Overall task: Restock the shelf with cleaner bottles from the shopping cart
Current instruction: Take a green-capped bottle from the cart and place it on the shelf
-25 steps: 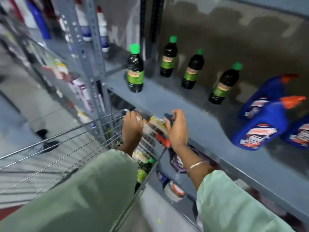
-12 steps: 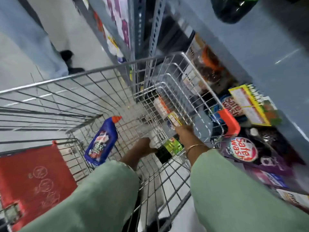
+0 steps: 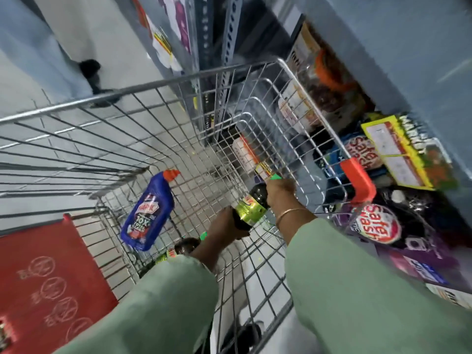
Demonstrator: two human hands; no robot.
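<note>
Dark bottle [image 3: 251, 208], half a second ago low among the hands near the basket floor, now raised and tilted, green cap [image 3: 275, 177] up toward the cart's far corner. Left hand [image 3: 226, 223] wrapped round the base; right hand [image 3: 281, 194] closed over the neck just below the cap. Both grips firm on the same bottle, fingers partly hidden behind it. Still inside the shopping cart [image 3: 158, 85], below its rim. Blue bottle [image 3: 148, 210] with orange cap lying flat on the cart floor, well apart to the left; another green-capped dark bottle [image 3: 187, 245] just visible under the left forearm. Grey shelf [image 3: 398, 60] at upper right, above and beside the cart. Pick-up judged under way; lift clear of the rim and transfer to the shelf outstanding, more bottles left to move.
</note>
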